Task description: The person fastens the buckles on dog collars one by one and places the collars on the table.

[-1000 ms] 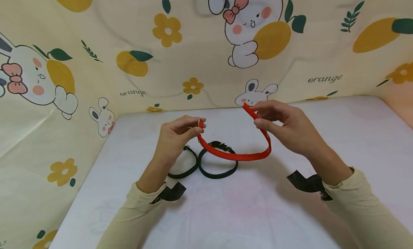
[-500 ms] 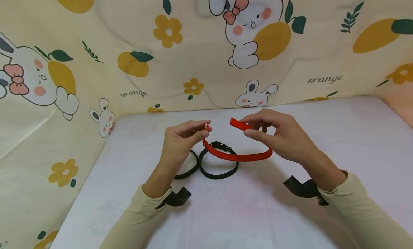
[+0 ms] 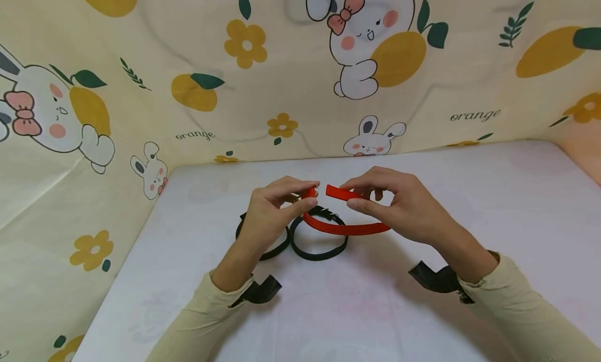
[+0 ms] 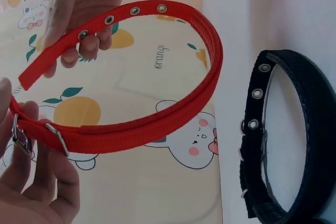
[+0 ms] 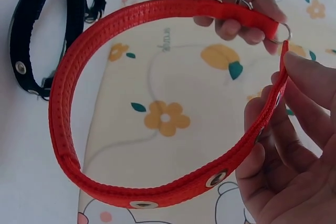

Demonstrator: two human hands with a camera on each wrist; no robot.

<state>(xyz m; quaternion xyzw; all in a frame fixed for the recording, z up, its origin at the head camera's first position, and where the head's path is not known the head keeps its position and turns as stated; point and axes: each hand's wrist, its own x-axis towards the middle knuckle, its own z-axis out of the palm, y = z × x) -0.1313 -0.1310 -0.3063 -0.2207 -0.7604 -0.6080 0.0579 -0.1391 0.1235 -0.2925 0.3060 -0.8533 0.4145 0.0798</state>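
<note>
A red pet collar (image 3: 347,229) is held above the table, bent into an unfastened loop. My left hand (image 3: 274,205) pinches its buckle end; the metal buckle (image 4: 21,135) and a metal keeper show in the left wrist view. My right hand (image 3: 399,203) pinches the strap near its free tip (image 3: 335,192), which points at the left fingers across a small gap. Metal eyelets (image 5: 216,179) run along the strap. In the right wrist view a metal ring (image 5: 286,32) stands at the buckle end, near the tip.
Two black collars, one partly behind my left hand, lie looped on the white table (image 3: 347,310) beneath the red one; the right-hand black collar (image 3: 319,256) shows whole. A printed cloth (image 3: 291,64) with rabbits and oranges rises behind the table.
Both hands have come closer together, the right moving left and slightly down. The strap's free tip has swung from pointing up to pointing left at the buckle end.
</note>
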